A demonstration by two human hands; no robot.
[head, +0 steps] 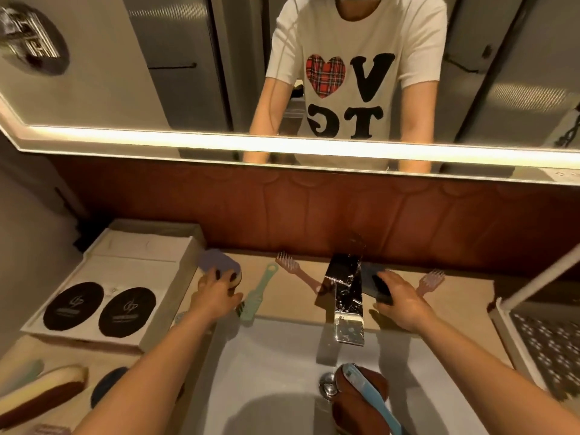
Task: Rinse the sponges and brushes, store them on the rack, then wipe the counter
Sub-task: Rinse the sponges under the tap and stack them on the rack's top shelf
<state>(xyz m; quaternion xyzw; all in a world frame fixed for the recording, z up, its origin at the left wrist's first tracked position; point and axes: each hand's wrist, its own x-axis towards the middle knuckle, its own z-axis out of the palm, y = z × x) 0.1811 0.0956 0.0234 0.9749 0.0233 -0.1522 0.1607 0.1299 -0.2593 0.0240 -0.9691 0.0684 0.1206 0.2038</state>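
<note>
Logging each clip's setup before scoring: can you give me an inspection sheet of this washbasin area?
Surface: beige counter around a white sink.
Job's things: green brush, pink brush left of the tap, second pink brush on the counter; blue brush on a brown sponge in the sink; rack at right.
Clutter: tray with dark round pads; long sponge.
Hands: left hand grips a purple sponge; right hand grips a dark sponge.
Cables: nothing seen on the counter.
Surroundings: lit mirror, brown wall panel.
</note>
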